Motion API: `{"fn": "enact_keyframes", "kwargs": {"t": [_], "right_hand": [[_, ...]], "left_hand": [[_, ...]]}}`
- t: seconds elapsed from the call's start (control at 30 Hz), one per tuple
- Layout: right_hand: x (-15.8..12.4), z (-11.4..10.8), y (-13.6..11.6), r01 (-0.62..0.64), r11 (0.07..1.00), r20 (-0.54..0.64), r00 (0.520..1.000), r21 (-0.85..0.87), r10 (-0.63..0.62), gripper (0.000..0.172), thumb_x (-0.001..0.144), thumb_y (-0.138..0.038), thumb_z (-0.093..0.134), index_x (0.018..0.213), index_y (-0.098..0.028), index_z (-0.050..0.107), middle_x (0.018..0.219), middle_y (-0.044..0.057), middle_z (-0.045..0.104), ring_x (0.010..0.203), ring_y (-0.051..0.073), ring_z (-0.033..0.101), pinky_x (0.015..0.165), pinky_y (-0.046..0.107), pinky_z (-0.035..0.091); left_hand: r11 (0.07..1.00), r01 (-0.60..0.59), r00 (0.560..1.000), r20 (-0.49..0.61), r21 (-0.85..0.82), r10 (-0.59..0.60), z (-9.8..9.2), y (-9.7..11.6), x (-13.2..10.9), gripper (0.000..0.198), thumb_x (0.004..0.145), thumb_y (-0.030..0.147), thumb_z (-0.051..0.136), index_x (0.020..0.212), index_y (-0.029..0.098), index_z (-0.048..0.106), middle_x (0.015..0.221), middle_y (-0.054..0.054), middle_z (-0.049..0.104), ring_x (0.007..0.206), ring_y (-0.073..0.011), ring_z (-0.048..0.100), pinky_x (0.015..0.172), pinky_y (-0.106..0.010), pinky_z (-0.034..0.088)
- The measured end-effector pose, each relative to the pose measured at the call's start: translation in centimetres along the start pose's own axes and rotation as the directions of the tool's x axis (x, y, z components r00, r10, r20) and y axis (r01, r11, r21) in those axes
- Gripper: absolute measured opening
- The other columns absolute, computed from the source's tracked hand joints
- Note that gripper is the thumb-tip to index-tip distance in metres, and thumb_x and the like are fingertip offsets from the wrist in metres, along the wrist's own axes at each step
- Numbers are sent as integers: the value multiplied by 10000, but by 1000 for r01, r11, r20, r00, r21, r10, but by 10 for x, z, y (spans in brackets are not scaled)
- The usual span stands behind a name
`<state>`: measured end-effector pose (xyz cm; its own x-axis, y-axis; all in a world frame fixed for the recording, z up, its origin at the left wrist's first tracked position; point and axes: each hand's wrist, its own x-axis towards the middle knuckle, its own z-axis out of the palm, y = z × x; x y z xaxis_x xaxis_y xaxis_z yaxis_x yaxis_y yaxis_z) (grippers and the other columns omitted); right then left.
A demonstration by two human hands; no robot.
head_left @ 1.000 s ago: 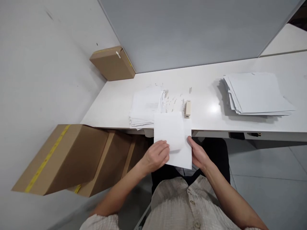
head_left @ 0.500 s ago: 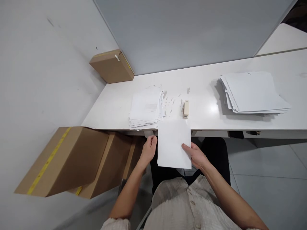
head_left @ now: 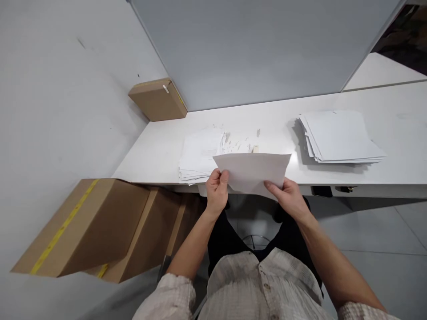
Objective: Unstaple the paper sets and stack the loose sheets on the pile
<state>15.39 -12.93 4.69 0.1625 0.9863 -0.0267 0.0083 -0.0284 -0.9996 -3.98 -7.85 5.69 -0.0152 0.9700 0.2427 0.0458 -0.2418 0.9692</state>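
Both my hands hold a white sheet of paper (head_left: 255, 171) over the front edge of the white desk (head_left: 276, 129). My left hand (head_left: 217, 190) pinches its left edge, fingers closed. My right hand (head_left: 289, 195) grips its lower right part, thumb on top. The sheet is turned wide side across and hides most of a small beige stapler (head_left: 255, 149) behind it. Left of the sheet lies an untidy stack of printed papers (head_left: 199, 153), with small paper scraps (head_left: 238, 142) scattered beside it.
A neat stack of blank sheets (head_left: 340, 135) lies at the right on the desk. A cardboard box (head_left: 156, 100) leans in the back left corner against the grey partition. Larger cardboard boxes (head_left: 90, 222) with yellow tape stand at the left, below the desk.
The sheet has gone from upright and long to lying wide across, lifted higher toward the desk. My left hand has moved up to take its left edge. The camera has tilted slightly.
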Motion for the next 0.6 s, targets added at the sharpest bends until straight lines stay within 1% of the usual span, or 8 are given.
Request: {"fn": "enact_keyframes", "kwargs": {"t": [0.07,0.17,0.23,0.3,0.43,0.6], "right_hand": [[15,-7,-12,85,996,-30,996,22,-84,284,740,-400,667,936,-195,690,937,34,712,903,249,635,811,378,487],[35,-14,-14,158,985,-56,986,62,-155,291,722,-371,694,957,-200,690,979,27,709,950,245,630,851,380,475],[44,-16,-8,156,984,-47,987,90,-152,309,710,-360,708,970,-195,687,998,28,706,962,240,629,861,380,473],[50,-17,1,127,986,-31,992,110,-124,320,701,-355,716,973,-190,684,999,33,707,953,237,634,853,380,478],[53,-17,10,80,991,-37,996,111,-77,311,694,-363,716,945,-180,686,975,42,714,927,240,642,839,395,486],[54,-17,11,141,987,-41,990,78,-138,284,714,-351,703,951,-196,695,1017,33,708,988,235,628,896,388,456]], "left_hand": [[997,-78,997,-4,15,78,8,12,13,292,863,500,465,801,216,498,731,4,546,693,-118,532,662,-239,458],[986,-165,986,20,13,165,19,22,26,291,866,504,458,863,218,515,803,-16,579,763,-136,556,710,-257,464],[982,-190,980,52,-4,190,25,21,31,294,862,496,472,869,206,521,790,-20,582,773,-139,559,721,-259,462],[982,-188,978,86,-29,190,28,14,34,293,862,486,482,885,198,530,779,-21,586,767,-139,560,721,-257,460],[985,-169,978,115,-36,172,30,2,37,313,872,488,459,967,200,533,810,-22,599,772,-139,562,729,-257,454],[981,-192,979,75,22,190,31,3,37,308,878,487,447,838,192,530,713,-1,529,691,-122,503,683,-239,425]]}}
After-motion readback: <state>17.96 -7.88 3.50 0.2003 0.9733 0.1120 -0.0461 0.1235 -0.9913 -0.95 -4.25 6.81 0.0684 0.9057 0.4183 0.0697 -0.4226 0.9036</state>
